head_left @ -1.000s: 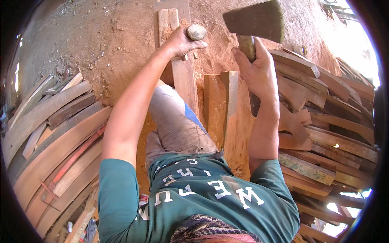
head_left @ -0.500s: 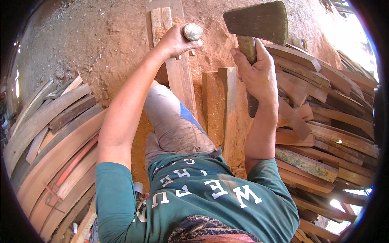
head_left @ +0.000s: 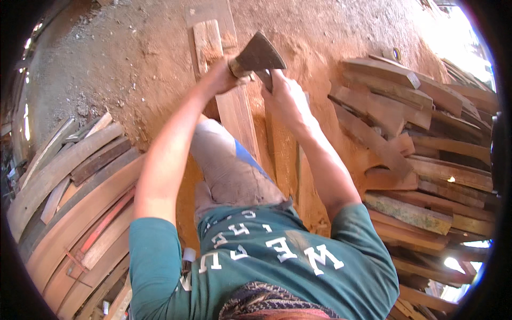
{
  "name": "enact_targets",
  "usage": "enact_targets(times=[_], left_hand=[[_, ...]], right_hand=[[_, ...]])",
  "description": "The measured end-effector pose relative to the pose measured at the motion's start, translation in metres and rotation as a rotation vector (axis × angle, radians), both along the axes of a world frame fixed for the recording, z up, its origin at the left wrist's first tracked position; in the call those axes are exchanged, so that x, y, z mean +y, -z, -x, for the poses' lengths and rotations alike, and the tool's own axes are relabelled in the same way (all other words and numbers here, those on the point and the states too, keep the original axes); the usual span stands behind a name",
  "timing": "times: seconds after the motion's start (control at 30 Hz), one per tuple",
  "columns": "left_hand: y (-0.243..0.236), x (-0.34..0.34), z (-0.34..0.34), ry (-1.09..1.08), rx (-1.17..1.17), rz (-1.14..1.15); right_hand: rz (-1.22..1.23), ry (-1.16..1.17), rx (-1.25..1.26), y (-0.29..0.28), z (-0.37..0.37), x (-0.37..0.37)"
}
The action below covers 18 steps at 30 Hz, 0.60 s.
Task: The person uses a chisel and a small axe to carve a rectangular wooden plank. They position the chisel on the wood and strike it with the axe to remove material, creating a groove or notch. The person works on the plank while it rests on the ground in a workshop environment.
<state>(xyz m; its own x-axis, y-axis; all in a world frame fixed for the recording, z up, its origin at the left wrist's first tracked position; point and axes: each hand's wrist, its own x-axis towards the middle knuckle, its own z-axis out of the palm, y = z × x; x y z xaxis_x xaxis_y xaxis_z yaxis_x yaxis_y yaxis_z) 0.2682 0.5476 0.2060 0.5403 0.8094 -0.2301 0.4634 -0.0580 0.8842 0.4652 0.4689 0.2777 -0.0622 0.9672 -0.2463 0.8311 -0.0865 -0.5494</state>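
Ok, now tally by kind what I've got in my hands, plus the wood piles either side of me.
Hatchet, in the right hand: 1
Wooden handle, in the left hand, partly hidden: 1
Wood piles, one on each side: 2
Total: 4

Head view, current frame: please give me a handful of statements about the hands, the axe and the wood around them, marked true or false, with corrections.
1. The right hand grips the axe by its handle. True.
2. The left hand is spread open and empty. False: it is closed around an upright tool handle, largely hidden by the axe head.
3. Wood is stacked on both sides, in a left stack and a right stack. True.
4. A long red bar lies in the right stack. False: the red bar is in the left stack.
5. The person's shirt is green. True.
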Motion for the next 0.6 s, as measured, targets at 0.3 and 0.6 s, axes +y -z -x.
enact_targets(times=[0.3,0.6], left_hand=[[0.013,-0.002,0.006,-0.096,0.039,0.017],[0.026,-0.025,-0.004,-0.154,0.025,-0.169]], right_hand=[[-0.652,0.222,0.737,-0.171,-0.010,0.006],[-0.060,-0.036,-0.111,0.011,-0.003,-0.013]])
